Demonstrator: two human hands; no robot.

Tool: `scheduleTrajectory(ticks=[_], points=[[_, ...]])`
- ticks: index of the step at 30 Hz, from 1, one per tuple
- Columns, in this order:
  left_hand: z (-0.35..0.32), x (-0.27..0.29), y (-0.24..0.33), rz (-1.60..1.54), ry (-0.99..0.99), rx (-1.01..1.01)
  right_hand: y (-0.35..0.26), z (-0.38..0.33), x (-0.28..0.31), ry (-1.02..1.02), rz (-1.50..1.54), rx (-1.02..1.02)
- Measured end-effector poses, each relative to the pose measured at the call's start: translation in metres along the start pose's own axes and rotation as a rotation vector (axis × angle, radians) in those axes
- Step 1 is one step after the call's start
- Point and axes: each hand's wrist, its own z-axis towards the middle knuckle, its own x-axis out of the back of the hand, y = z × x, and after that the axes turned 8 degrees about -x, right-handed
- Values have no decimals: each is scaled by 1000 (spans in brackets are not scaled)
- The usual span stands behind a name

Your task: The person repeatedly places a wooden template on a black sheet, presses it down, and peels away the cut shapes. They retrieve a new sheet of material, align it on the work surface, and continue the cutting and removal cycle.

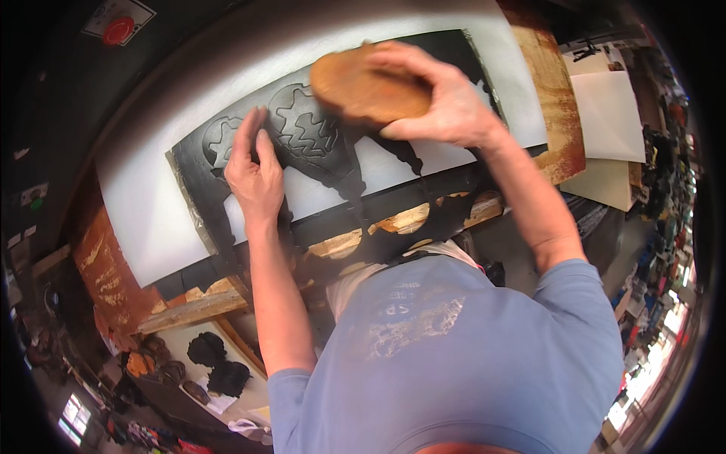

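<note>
My right hand [446, 102] grips a thick orange-brown oval block [370, 91], thumb at the near edge and fingers over the far side. It is held above the right part of a black sheet [193, 170], hiding some of it. Zigzag, wavy-edged outlines [306, 125] mark the sheet left of the block. My left hand [257, 170] is over the left part of the sheet, fingers stretched out and thumb apart, holding nothing visible. Whether it touches the sheet I cannot tell. Cut-out black strips [355, 178] hang from the sheet's near edge.
Beneath the sheet lies a white board [136, 219] on a worn brown base [563, 98]. A red button [119, 30] shows on the dark machine at upper left. Lower left, black cut pieces [219, 363] lie on a bench. Pale sheets [609, 113] rest at the right.
</note>
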Motion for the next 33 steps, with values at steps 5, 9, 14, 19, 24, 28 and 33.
scheduleTrajectory(ticks=[5,9,14,19,24,28,33], points=[[4,-14,7,-121,127,77,31,26,44,-131,-328,137],[7,-47,24,-162,57,49,60,28,49,-117,-413,203],[15,-81,33,225,-185,-211,85,-9,37,172,-329,158],[14,-79,26,131,-173,-168,100,-4,51,98,-301,153],[13,-75,22,50,-177,-58,104,13,63,46,-105,67],[15,-74,23,22,-177,-76,105,14,58,79,-105,67],[16,-73,22,15,-195,-96,106,10,56,112,-150,76]])
